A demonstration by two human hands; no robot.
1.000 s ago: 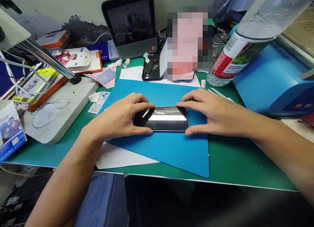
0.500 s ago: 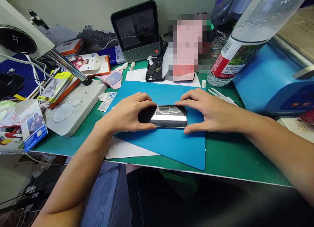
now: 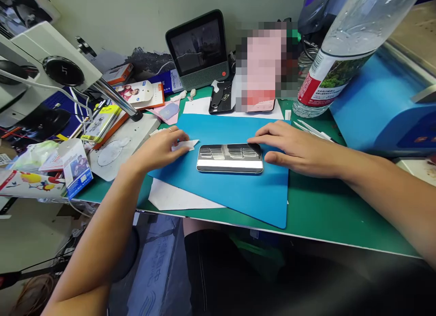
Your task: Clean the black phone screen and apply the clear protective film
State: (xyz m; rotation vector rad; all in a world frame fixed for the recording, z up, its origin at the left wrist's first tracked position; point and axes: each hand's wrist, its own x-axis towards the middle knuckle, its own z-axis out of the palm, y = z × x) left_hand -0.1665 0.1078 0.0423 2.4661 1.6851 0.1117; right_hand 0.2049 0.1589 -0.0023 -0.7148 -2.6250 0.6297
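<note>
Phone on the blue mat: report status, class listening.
Left hand pinching white scrap. Right hand open, fingertip at far right corner of phone. Phone flat, glossy side up, on blue mat. Bottle beyond right hand.

Phone [image 3: 230, 158] — dark, glossy, reflective screen up — flat on blue mat [image 3: 218, 188].

bottle [image 3: 335, 75]: top cut off | pink shape [image 3: 264, 63]: pixelated | paper scrap [image 3: 189, 145]: partly hidden
</note>
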